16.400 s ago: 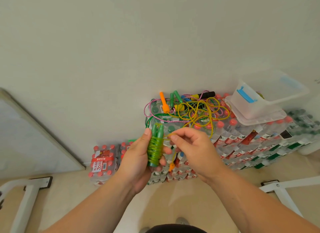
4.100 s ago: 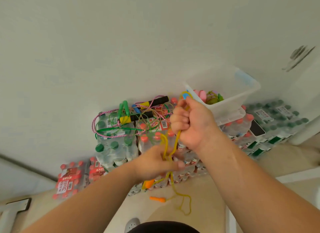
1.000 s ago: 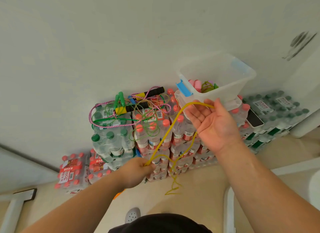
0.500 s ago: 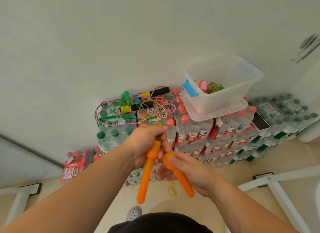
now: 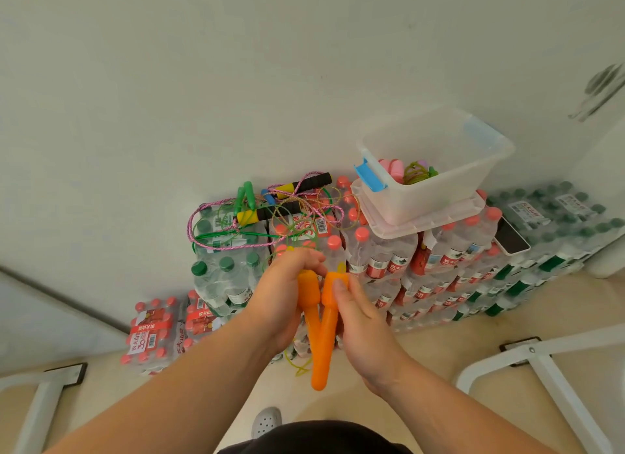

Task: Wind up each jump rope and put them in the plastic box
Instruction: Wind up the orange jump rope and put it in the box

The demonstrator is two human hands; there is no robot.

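Two orange jump rope handles point(image 5: 320, 328) point down, side by side and touching. My left hand point(image 5: 280, 298) grips the left handle, my right hand point(image 5: 358, 321) grips the right one. Their thin yellow rope point(image 5: 297, 360) hangs in a loop below my hands. The clear plastic box point(image 5: 436, 183) with a blue latch stands on its lid at the upper right and holds wound ropes, pink and green-yellow. A tangle of loose ropes point(image 5: 270, 213) with green and black-yellow handles lies on the bottle packs left of the box.
Stacked packs of water bottles point(image 5: 406, 261) line the wall. A phone point(image 5: 510, 239) lies on the packs right of the box. White metal frame legs point(image 5: 541, 362) stand on the floor at right and left. My shoe point(image 5: 267, 421) shows below.
The two orange handles have swung together from a spread V into a parallel pair. A second ago my hands were apart, stretching the yellow rope.
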